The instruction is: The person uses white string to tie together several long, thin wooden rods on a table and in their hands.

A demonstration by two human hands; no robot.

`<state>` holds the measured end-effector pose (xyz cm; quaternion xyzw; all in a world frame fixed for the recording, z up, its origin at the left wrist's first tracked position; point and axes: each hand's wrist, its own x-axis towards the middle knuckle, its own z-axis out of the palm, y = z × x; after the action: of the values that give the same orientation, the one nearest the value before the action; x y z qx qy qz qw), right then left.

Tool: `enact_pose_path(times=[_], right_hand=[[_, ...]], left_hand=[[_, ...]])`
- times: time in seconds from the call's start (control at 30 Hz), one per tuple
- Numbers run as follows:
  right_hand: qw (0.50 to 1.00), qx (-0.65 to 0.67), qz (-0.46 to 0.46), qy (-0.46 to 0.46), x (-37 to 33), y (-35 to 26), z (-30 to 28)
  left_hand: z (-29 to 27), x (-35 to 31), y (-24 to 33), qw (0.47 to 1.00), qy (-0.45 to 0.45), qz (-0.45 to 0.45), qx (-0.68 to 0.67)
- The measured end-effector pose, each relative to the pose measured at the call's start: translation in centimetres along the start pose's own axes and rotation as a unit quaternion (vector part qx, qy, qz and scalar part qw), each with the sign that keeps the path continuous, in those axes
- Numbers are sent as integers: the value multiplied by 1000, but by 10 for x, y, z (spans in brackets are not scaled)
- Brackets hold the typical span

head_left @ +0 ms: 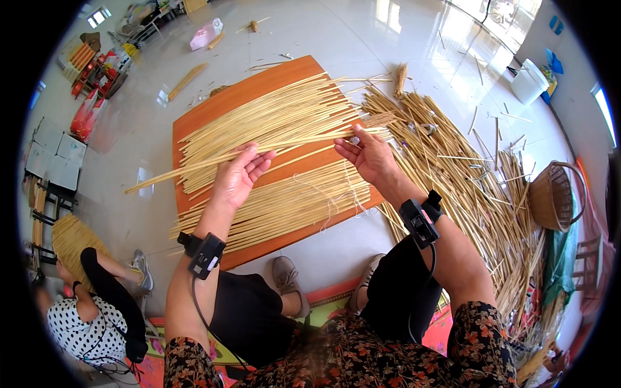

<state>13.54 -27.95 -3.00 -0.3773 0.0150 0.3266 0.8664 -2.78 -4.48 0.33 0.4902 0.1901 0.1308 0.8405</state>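
Note:
Two or so long pale straw stalks (174, 173) stretch across in front of me, above an orange-brown board (294, 68). My left hand (240, 176) pinches them with the thumb, palm turned up and fingers loosely curled. Near their other end, my right hand (369, 155) is closed on the same stalks with thumb and fingers. Beneath lie two bands of stalks side by side: a far band (259, 116) and a near band (278, 210), with a strip of bare board between them. Loose white string (331, 197) trails over the near band.
A large heap of stalks (466, 187) spreads over the floor at the right, beside a wicker basket (550, 197) and a white bucket (529, 83). At lower left sits another person (87, 320) in a dotted top, next to a woven straw piece (74, 240).

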Motion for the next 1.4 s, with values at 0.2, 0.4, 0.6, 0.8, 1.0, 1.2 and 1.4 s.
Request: enact_pose_path(times=[0.2, 0.4, 0.6, 0.8, 1.0, 1.2, 1.4], right_hand=[[999, -22, 20, -17, 4, 7, -5], [1000, -21, 19, -5, 7, 11, -9], [1000, -27, -2, 13, 18, 4, -29], [998, -53, 2, 25, 23, 3, -38], [998, -45, 8, 39, 24, 6, -36], [998, -47, 5, 49, 25, 5, -38], [998, -45, 2, 37, 26, 7, -39]], left_hand=[[1, 1, -4, 1000, -1, -5, -26], [7, -1, -6, 999, -26, -6, -20], [-18, 4, -3, 999, 21, 28, -38], [-45, -1, 6, 998, 59, 16, -29], [-50, -4, 10, 998, 53, 28, -27], [-49, -4, 11, 998, 35, 42, -27], [-49, -3, 10, 997, 31, 66, -21]])
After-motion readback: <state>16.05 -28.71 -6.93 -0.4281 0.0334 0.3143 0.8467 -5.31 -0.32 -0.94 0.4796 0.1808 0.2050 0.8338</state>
